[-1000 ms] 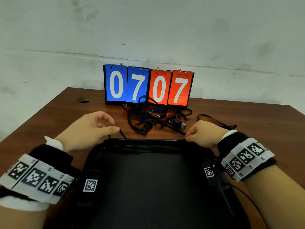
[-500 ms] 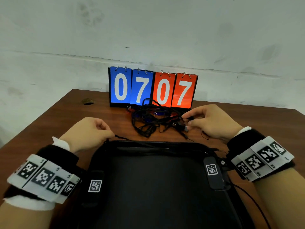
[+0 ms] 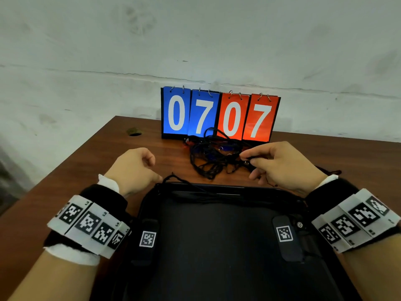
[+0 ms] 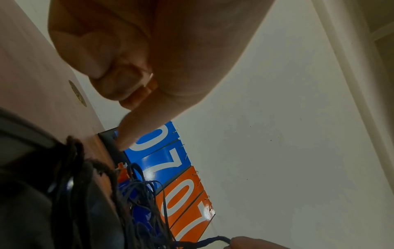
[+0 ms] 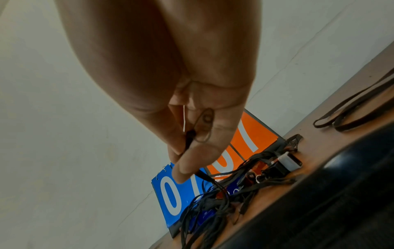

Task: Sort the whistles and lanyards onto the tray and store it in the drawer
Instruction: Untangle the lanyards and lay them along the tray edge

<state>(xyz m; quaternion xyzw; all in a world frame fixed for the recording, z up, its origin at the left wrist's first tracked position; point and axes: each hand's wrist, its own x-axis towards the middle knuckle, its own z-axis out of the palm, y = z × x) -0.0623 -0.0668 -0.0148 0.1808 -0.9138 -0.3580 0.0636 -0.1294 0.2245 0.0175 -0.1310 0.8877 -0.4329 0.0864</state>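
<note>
Pinches with right hand (image 3: 282,166) a thin black lanyard cord (image 5: 204,176) from the tangled heap of dark lanyards and whistles (image 3: 212,161) beyond the black rectangular tray (image 3: 217,246); curls left hand (image 3: 134,168) loosely, empty (beside the rim). Early sorting: calls next for teasing that strand free.

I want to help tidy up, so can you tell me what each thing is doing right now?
Left hand: loosely curled, holding nothing.
Right hand: pinches one lanyard at the pile's edge.
Lanyard pile: tangled on the table, off the tray.
Stretched lanyard: lies along the tray's far rim.
Tray: flat on the table.
Scoreboard: standing, shows 07 and 07.
</note>
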